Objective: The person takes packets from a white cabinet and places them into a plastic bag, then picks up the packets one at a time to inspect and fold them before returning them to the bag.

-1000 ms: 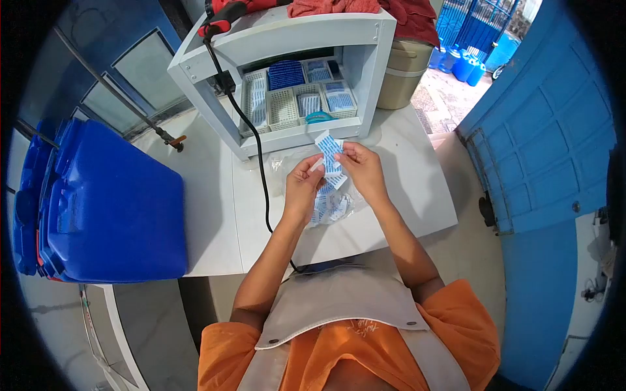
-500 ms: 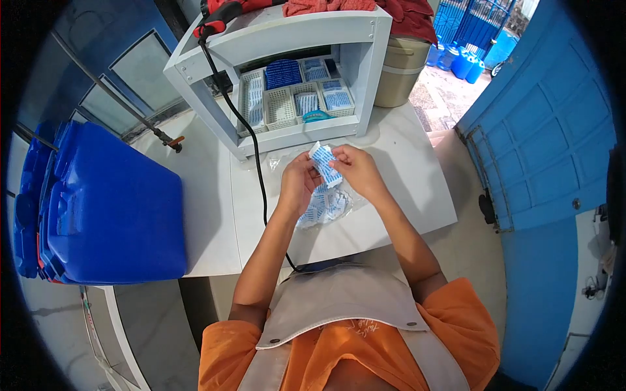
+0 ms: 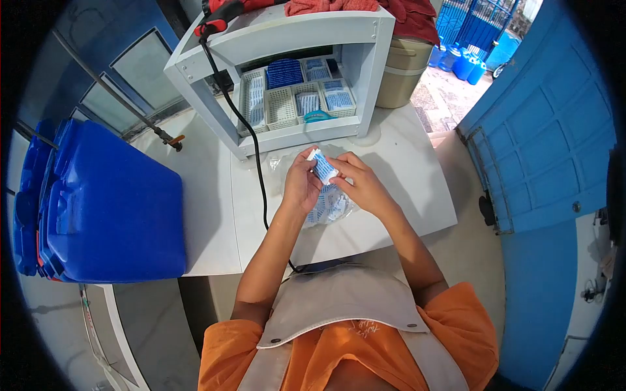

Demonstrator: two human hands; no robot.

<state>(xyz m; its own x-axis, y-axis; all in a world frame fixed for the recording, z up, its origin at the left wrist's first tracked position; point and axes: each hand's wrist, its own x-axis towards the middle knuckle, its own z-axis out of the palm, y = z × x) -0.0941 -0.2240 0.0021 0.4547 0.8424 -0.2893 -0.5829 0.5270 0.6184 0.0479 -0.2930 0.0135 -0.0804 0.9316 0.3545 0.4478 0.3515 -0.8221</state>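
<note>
A small white sachet with blue print [image 3: 324, 167] is held up between both hands over the table. My left hand [image 3: 302, 179] has its fingers and thumb closed on the sachet's left side. With thumb and fingers, my right hand [image 3: 358, 179] pinches its lower right end. Just below the hands, a clear plastic bag with similar blue-printed sachets [image 3: 329, 207] lies on the white table [image 3: 404, 202]; the hands partly cover it.
A white shelf unit [image 3: 287, 39] stands at the back, holding several small baskets [image 3: 280, 107] with sachets. A black cord [image 3: 255, 143] hangs across the table. Blue jerry cans [image 3: 117, 202] stand left; a beige bucket [image 3: 398, 81] is behind right. A blue door [image 3: 541, 130] is at right.
The sachet now looks shorter and more compact, and sits more upright in the fingers. My right hand has shifted slightly down along it.
</note>
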